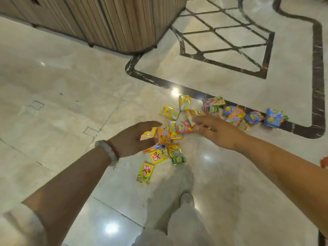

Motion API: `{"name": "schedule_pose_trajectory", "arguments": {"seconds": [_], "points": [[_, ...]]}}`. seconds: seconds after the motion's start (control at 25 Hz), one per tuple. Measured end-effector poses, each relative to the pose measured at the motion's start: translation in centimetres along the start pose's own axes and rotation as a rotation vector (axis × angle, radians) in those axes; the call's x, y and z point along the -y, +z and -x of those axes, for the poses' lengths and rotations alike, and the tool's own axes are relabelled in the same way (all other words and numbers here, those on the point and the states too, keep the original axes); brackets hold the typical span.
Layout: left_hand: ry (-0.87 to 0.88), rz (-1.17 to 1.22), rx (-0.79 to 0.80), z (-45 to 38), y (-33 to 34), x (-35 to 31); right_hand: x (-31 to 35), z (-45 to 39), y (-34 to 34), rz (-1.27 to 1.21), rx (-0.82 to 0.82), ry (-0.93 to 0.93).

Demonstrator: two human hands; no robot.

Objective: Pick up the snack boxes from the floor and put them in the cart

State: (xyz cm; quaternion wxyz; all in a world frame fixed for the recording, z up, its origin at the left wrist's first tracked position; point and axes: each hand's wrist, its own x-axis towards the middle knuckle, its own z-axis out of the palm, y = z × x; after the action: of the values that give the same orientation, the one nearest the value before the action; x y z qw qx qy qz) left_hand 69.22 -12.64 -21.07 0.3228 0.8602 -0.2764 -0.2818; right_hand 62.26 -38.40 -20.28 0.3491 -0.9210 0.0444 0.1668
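Left hand (132,139) curled round small orange-and-yellow snack box (148,133). Right hand (215,131) spread loosely above red snack box (184,127), gripping nothing. Colourful boxes strewn over marble floor (71,96).

right hand (215,132) fingertips motion-blurred, orange thing (324,162) cut off at right edge, box print unreadable

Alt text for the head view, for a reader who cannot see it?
Two bare hands reach down over colourful snack boxes scattered on a glossy marble floor; the left hand holds boxes, the right hand hovers open. A slatted wooden counter stands behind.
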Motion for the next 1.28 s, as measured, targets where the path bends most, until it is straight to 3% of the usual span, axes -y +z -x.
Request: {"name": "schedule_pose_trajectory", "arguments": {"seconds": [0.2, 0.36, 0.56, 0.64, 0.88, 1.0, 1.28], "points": [[-0.158, 0.040, -0.015, -11.1, 10.7, 18.1, -11.9, -13.5, 14.0, -0.081, 0.030, 0.101], [-0.244, -0.041, 0.071, -19.5, 21.1, 32.6, -23.9, -22.9, 27.6, -0.081, 0.045, 0.169], [-0.320, -0.067, 0.189, -26.5, 30.4, 44.2, -34.3, -30.5, 37.7, 0.004, 0.098, 0.277], [-0.300, -0.195, 0.198, -27.5, 32.5, 46.1, -35.9, -31.8, 39.8, 0.028, 0.100, 0.337], [-0.291, -0.337, 0.021, -27.2, 35.9, 46.8, -37.3, -31.7, 43.0, -0.079, 0.075, 0.559], [-0.314, -0.478, -0.030, -26.9, 37.7, 46.8, -38.2, -31.9, 44.0, -0.105, 0.086, 0.563], [-0.480, -0.467, -0.045, -27.4, 38.3, 45.7, -39.4, -31.7, 44.5, -0.162, -0.001, 0.554]]}}
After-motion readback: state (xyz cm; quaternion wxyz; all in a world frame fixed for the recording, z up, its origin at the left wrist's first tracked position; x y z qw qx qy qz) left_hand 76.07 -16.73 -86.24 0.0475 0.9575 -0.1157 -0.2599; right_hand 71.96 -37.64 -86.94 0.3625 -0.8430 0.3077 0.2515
